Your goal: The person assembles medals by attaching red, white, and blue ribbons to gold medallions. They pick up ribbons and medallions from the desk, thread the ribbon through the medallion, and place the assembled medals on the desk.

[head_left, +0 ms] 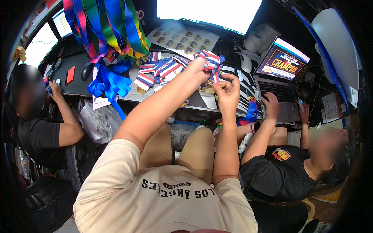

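Note:
My left hand (199, 71) is closed around a bunched red, white and blue striped ribbon (211, 59) above the desk edge. Just to its right, my right hand (228, 92) pinches a small gold medal (210, 90) that seems to hang from this ribbon; its fingertips partly hide it. Left of my hands, more striped medal ribbons (165, 67) lie in a loose pile. A gold medal (142, 90) pokes out at the pile's near edge.
Behind the pile lies a sheet of round stickers (182, 40), below a bright monitor (210, 13). Multicoloured ribbons (105, 29) and blue ribbons (108, 81) hang at left. A co-worker types on a laptop (278, 91) at right; another person (42, 132) sits at left.

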### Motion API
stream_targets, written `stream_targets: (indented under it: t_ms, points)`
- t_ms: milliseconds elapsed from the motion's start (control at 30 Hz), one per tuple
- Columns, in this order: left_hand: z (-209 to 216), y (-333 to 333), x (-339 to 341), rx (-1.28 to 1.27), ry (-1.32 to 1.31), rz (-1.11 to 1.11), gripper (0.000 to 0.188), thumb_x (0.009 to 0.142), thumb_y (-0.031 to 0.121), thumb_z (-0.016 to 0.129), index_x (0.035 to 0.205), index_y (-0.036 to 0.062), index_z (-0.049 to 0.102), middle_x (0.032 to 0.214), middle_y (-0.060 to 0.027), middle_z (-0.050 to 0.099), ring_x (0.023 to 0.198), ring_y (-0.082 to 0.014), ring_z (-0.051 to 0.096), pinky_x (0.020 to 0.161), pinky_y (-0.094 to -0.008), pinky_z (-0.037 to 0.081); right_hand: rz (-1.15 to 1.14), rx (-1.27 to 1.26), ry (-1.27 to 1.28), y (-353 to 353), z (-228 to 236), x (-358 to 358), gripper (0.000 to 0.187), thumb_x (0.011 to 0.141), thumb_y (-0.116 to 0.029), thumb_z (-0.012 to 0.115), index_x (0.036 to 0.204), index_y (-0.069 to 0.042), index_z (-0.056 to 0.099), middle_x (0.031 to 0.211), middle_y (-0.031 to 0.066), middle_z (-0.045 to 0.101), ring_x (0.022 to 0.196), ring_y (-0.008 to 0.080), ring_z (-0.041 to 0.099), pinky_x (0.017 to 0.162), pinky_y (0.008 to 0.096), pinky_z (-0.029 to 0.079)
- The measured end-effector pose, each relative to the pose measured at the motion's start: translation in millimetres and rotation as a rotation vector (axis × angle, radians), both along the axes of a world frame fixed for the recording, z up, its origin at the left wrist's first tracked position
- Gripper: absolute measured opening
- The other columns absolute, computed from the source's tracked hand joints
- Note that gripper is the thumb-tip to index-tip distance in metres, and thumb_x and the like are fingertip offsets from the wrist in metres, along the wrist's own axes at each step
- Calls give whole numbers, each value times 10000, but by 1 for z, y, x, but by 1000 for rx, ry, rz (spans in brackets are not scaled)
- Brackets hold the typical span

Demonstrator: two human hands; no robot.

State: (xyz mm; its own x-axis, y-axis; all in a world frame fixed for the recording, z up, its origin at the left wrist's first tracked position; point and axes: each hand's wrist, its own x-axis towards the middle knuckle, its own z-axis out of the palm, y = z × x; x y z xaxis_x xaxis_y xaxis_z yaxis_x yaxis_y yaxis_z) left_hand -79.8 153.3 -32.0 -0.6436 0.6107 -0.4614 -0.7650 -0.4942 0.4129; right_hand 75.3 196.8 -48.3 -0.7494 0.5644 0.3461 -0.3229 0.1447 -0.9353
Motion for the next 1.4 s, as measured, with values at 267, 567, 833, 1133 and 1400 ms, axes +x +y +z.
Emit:
stream_targets:
  t_ms: [267, 567, 833, 1133, 1400]
  points:
    - [5, 0, 9, 32, 8, -24, 256, 953, 45, 331, 1130, -23, 503, 1002, -237, 630, 875, -398, 663, 740, -521, 586, 37, -131, 162, -3, -2, 8, 353, 784, 95, 700, 995, -61, 463, 774, 28, 578, 732, 84, 570, 677, 195, 448]
    - [10, -9, 15, -13, 66, 15, 245, 914, -1, 346, 1099, -5, 505, 973, -208, 624, 858, -351, 667, 749, -516, 578, 87, -177, 166, 3, -5, 9, 300, 791, 82, 704, 875, -70, 460, 789, 26, 567, 706, 80, 548, 656, 202, 445]
    - [28, -32, 37, -2, 189, 76, 355, 763, -99, 342, 1060, -15, 517, 959, -167, 602, 839, -325, 658, 780, -482, 571, -142, -64, 155, -11, 7, 6, 198, 825, 76, 657, 949, -24, 540, 870, 28, 582, 787, 82, 551, 708, 194, 446]
    - [27, -42, 40, 58, 230, -38, 364, 784, -71, 359, 1124, -72, 489, 1006, -229, 601, 887, -351, 650, 802, -465, 563, 11, -101, 44, -24, 13, 15, 182, 845, 32, 659, 1025, 35, 633, 949, 49, 648, 830, 85, 576, 742, 206, 459]
    - [28, -47, 48, 41, 186, -34, 368, 805, -64, 344, 1153, -72, 462, 1036, -238, 589, 879, -350, 641, 806, -470, 558, -146, -17, -58, -29, 20, 16, 137, 821, 24, 686, 954, 51, 665, 899, 60, 679, 813, 99, 601, 749, 228, 475]
